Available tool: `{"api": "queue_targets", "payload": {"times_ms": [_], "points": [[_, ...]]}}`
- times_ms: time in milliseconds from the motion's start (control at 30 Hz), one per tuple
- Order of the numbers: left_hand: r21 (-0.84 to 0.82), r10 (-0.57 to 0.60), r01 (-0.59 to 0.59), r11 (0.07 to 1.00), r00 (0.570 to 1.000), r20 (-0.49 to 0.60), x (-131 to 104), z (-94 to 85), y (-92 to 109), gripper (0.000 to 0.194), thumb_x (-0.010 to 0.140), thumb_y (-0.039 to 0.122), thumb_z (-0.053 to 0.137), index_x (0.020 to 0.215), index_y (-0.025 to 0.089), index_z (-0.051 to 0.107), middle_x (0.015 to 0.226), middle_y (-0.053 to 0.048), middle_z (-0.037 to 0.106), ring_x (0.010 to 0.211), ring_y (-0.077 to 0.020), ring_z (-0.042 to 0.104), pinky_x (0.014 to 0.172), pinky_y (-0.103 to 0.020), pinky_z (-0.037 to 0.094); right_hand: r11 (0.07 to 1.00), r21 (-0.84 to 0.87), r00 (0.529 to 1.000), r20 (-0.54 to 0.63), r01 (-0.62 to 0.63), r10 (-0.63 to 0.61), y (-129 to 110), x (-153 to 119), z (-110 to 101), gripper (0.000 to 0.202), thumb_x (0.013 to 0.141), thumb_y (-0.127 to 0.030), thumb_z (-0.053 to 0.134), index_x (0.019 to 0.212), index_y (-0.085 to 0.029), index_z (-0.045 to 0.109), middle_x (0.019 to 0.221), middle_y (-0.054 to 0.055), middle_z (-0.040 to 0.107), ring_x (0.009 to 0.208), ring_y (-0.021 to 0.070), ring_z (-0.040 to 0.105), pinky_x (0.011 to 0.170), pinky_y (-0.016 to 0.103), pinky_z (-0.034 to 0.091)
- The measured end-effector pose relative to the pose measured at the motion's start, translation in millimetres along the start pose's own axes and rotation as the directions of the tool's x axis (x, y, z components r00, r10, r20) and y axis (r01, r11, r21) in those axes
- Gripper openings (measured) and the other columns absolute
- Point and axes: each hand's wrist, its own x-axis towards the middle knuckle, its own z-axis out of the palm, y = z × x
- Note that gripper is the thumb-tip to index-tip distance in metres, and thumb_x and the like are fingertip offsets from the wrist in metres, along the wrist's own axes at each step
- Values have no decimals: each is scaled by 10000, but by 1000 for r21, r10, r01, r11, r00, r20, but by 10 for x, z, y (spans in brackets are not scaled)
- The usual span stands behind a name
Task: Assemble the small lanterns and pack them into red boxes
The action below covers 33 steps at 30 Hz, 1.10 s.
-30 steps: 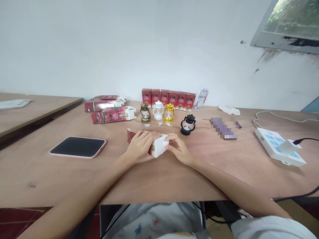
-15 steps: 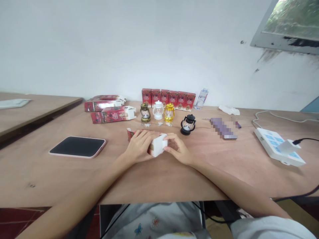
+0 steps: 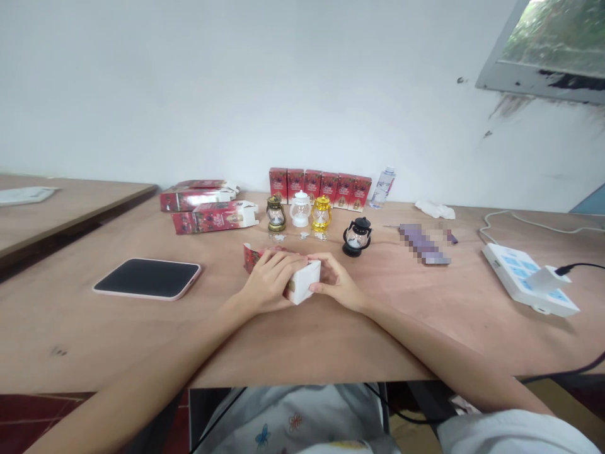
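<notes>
Plainly, left fingers [image 3: 276, 266] drape over a smooth rectangular carton [image 3: 304, 282], right fingers [image 3: 331, 263] pinching it.

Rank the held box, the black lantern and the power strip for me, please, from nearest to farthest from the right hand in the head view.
From the right hand:
1. Held box: touching the hand, on its left.
2. Black lantern: apart from the hand, ahead and slightly right.
3. Power strip: well off to the right.
</notes>
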Motion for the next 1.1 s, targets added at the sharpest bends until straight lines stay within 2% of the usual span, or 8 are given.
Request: {"api": "queue_targets", "payload": {"times_ms": [233,500,700,800,867,933,1000,1100], "points": [[32,-86,83,996,986,143,6,21,20,395,799,292,517,1162,134,513,1050,-140,653,969,-259,584,817,-387,413,999,-32,999,-25,-21,20,0,-1,11,521,744,-374,715,1184,-263,459,1200,58,541,1077,173,544,870,316,498],[89,-116,108,990,988,99,9,86,59,386,793,225,534,1167,135,500,1105,-134,630,980,-259,571,842,-388,407,999,47,998,-69,-10,13,23,26,47,550,748,-380,705,1228,-289,452,1206,49,545,1153,189,504,788,281,534],[22,-133,132,991,988,81,37,26,93,628,770,512,602,1278,191,419,1245,-156,536,1168,-300,488,1029,-493,309,996,-36,973,-216,77,-83,62,17,70,535,720,-315,746,1180,-299,472,1254,38,514,1067,175,566,867,323,520],[-19,-260,260,965,966,16,49,-34,107,681,760,546,596,1316,214,383,1353,-175,407,1275,-344,371,1053,-556,268,947,-271,925,-287,170,-248,56,2,7,484,757,-271,717,1184,-328,498,1260,42,493,1143,203,531,924,372,497],[-103,-420,413,905,906,-55,34,-38,76,688,779,530,583,1343,211,351,1382,-179,344,1302,-348,329,1031,-541,325,827,-499,891,-205,260,-404,30,-15,-41,418,797,-210,666,1172,-349,545,1283,47,473,1212,220,476,984,410,454],[-269,-594,557,786,800,-80,1,-4,7,687,817,506,548,1382,217,284,1379,-175,330,1245,-315,410,957,-481,430,678,-650,878,-32,344,-477,4,-32,-63,390,828,-146,597,1153,-360,588,1294,54,475,1229,230,461,1019,439,420],[-468,-730,633,617,682,-40,-33,46,-82,653,859,468,502,1402,238,224,1367,-169,347,1079,-241,545,829,-391,513,553,-711,866,159,434,-475,-6,-44,-47,396,836,-104,545,1137,-352,616,1288,63,497,1227,237,465,1026,450,417],[-638,-844,652,410,536,5,-43,78,-186,605,851,415,531,1377,264,274,1340,-141,398,905,-162,590,743,-314,521,338,-749,803,418,570,-425,7,-44,11,368,842,-96,498,1126,-287,632,1275,83,532,1261,247,432,1012,450,441]]}}
